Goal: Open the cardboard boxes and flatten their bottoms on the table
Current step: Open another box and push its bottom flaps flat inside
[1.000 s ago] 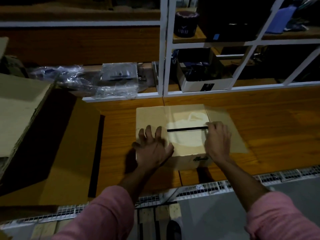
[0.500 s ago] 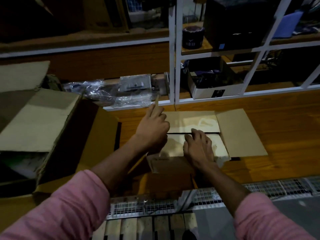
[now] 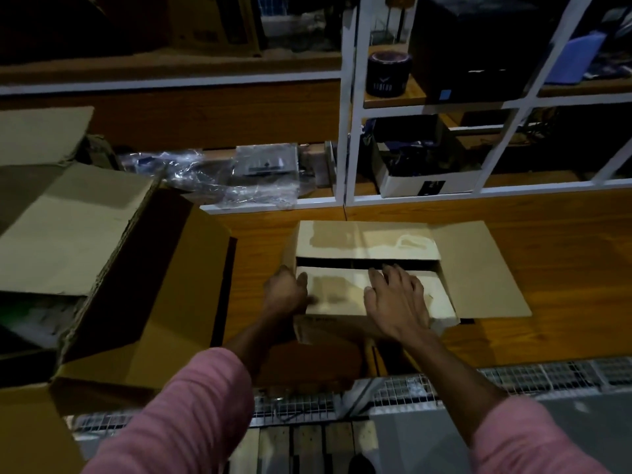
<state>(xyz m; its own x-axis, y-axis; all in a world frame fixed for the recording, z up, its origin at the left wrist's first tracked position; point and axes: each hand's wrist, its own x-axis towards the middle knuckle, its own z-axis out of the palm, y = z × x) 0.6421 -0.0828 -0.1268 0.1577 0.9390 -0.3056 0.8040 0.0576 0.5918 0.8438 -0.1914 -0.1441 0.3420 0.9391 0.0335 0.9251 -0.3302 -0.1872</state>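
Dimly lit, so much is lost to us: the shelf (image 3: 441, 196) contents behind read only as dark shapes, apart from a black can (image 3: 389, 74) and crumpled plastic (image 3: 219, 176). The big box (image 3: 102, 254) at left runs off the frame edge; we cannot make out what lies inside it. The near wall of the small box (image 3: 369, 268) is in shadow, and print on it is unreadable.

The small box sits on the wooden bench (image 3: 547, 234), mid-frame, two flaps folded over with a dark slot between them and one flap lying out flat to the right. Our left hand (image 3: 285, 295) is at the box's near left corner, thumb on top of the near flap; its fingers are hidden, so we cannot tell whether they grip. Our right hand (image 3: 396, 302) rests flat on the near flap, fingers spread and straight, tips at the slot's edge, grasping nothing. Pink sleeves (image 3: 191, 415) fill the bottom.
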